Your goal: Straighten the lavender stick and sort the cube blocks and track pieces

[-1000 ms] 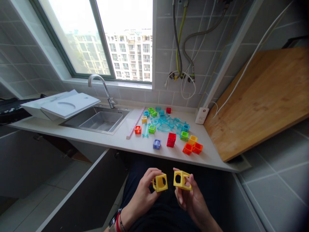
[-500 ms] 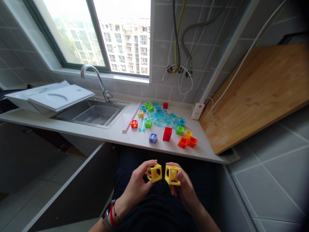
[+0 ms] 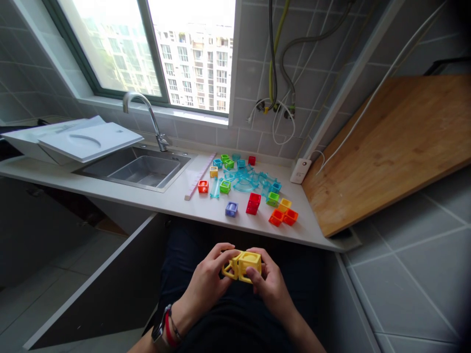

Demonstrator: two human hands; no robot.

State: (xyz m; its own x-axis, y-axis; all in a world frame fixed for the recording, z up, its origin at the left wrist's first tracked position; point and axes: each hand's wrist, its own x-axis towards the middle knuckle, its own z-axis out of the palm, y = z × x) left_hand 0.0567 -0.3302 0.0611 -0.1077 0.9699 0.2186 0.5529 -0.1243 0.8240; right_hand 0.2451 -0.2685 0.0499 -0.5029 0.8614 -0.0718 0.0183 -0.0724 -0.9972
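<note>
My left hand grips a yellow cube block with round openings in its sides. Pressed face to face against it is a second yellow cube block, held by my right hand with the thumb on its near face. Whether the two are locked together I cannot tell. Both hands are above my lap, in front of the counter edge. Closest on the counter are a purple cube block, a red block piece and two orange cube blocks.
Translucent blue track pieces lie mid-counter among several coloured cubes. A long pale strip lies left of them, beside the sink. A wooden board leans at the right near a white plug-in box. A cabinet door stands open at lower left.
The two yellow cube blocks were apart and now touch. My right hand has moved left and turned its block. The view has shifted slightly.
</note>
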